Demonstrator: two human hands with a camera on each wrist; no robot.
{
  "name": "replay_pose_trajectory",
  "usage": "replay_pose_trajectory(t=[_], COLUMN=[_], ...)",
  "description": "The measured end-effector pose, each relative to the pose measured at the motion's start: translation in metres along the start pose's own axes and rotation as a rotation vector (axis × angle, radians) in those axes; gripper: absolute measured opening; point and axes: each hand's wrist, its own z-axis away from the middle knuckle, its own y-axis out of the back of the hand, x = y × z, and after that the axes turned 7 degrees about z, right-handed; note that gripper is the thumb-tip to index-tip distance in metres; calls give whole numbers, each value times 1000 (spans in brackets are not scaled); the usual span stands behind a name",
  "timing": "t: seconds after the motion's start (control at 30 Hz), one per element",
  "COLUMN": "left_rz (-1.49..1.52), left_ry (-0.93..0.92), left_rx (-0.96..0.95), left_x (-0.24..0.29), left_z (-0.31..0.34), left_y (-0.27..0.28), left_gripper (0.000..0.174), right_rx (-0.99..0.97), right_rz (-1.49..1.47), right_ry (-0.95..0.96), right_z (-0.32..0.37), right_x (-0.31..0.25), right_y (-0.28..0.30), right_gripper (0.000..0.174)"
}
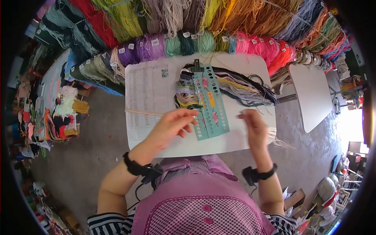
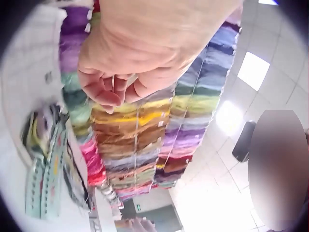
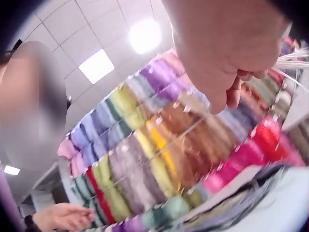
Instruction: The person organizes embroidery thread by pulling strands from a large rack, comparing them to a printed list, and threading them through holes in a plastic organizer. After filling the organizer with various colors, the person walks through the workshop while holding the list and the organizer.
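Observation:
My left hand (image 1: 168, 127) is raised over the near left part of the white table, fingers bent and thumb close to them; a fine pale thread (image 2: 113, 84) shows between its fingertips. A thin cream thread bundle (image 1: 143, 112) runs leftward from that hand across a printed sheet (image 1: 149, 88). Across from it, my right hand (image 1: 254, 129) has its fingers curled, gripping cream threads (image 3: 293, 63) whose loose ends trail off to the right. Between the hands lies a pale green card with holes (image 1: 211, 113), with dark, yellow and lilac threads (image 1: 244, 88) through it.
A black clip (image 1: 197, 65) sits at the card's top. Labelled skeins of coloured thread (image 1: 149, 46) hang along the table's far edge. Another white table (image 1: 311, 96) stands to the right; fabric scraps (image 1: 66, 109) are heaped at left.

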Motion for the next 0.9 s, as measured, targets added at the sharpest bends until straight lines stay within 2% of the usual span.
replay_pose_trajectory(t=[0.03, 0.07, 0.2, 0.27, 0.33, 0.37, 0.43, 0.47, 0.53, 0.6, 0.67, 0.73, 0.77, 0.9], left_rz=[72, 144, 362, 411, 392, 367, 343, 320, 282, 147, 128, 109, 86, 14], left_ry=[65, 130, 173, 103, 68, 34, -2, -35, -58, -73, -92, -109, -61, 52], left_rx=[40, 80, 149, 92, 88, 79, 88, 87, 92, 43, 55, 72, 70, 60], left_x=[-15, -26, -47, -52, -52, -50, -57, -59, -58, -54, -53, -53, -54, -54], left_z=[-8, -13, -26, -27, -27, -27, -27, -27, -27, -27, -31, -34, -38, -44], left_y=[-6, -11, -25, -27, -31, -31, -31, -31, -26, -22, -27, -30, -31, -21], left_gripper=[32, 34, 39, 39, 38, 38, 37, 37, 34, 29, 26, 23, 23, 23], right_rx=[-127, -236, -257, -240, -91, -97, -90, -91, -151, -138, -225, -274, -322, -305], right_rz=[23, -74, -158, -148, 36, 28, 213, 212, 131, 149, 37, 6, -26, -30], right_ry=[-196, -193, -301, -317, -131, -126, 180, 185, 58, 59, -133, -185, -238, -317], right_z=[-1, -2, -10, -11, -10, -8, -2, 0, 3, 4, 2, 1, 0, 1], right_x=[-19, -17, -6, -1, 1, 3, 8, 0, -24, -26, -25, -23, -23, -29], right_y=[-13, -25, -63, -72, -81, -85, -85, -84, -76, -70, -63, -60, -60, -61], right_gripper=[11, 14, 6, 6, 6, 6, 12, 12, 16, 22, 24, 26, 28, 28])
